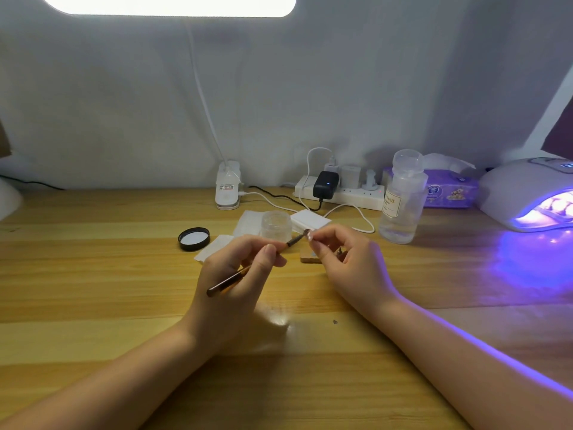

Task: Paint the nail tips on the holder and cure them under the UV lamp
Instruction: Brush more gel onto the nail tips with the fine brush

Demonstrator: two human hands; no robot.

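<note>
Obliquely, brush [248,268] tip points toward nail tip [308,234].

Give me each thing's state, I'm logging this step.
UV lamp: lit, violet glow.
Jar: open.
Lid: off, on the table.
Brush: gripped in left hand, bristles at the nail tip.
Nail tip: pinched by right hand.
Bottle: upright, capped.

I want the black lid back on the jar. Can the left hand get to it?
Probably yes, but not right away. The black lid lies in the open on the table, with nothing between it and the left hand. That hand's fingers grip the brush, so it should put that down first.
</note>
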